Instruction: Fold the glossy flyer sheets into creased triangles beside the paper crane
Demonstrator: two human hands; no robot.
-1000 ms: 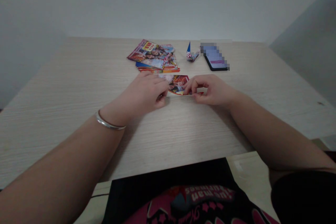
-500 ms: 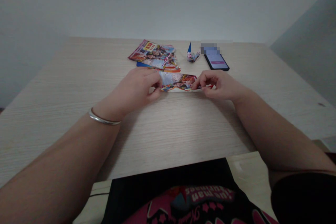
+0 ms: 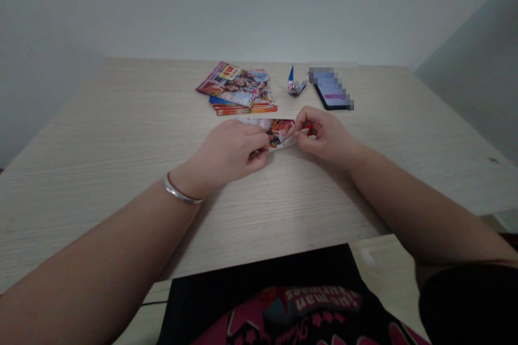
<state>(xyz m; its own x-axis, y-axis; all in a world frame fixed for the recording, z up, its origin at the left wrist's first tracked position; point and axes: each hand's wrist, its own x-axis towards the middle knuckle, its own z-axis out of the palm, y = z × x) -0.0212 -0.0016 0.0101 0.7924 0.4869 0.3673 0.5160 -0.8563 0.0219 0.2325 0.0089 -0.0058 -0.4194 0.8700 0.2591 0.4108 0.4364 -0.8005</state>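
A colourful printed sheet of paper (image 3: 279, 128), partly folded, lies on the table between my two hands. My left hand (image 3: 238, 146) covers its left part, fingers curled and pinching the near edge. At the other end my right hand (image 3: 321, 135) pinches the right side of the paper between thumb and fingers, and a bit of red shows behind the thumb. White underside is visible along the near edge. Much of the sheet's left half is hidden under my left hand.
Behind my hands, a pile of printed leaflets (image 3: 238, 89) lies on the pale wooden table (image 3: 121, 118). Right of it stand a small folded paper figure (image 3: 297, 87) with a blue point and a phone (image 3: 334, 96). A wall (image 3: 243, 5) rises behind the table.
My left hand has slid right and slightly nearer along the paper, covering more of it. My right hand has shifted left, so the hands are closer together.
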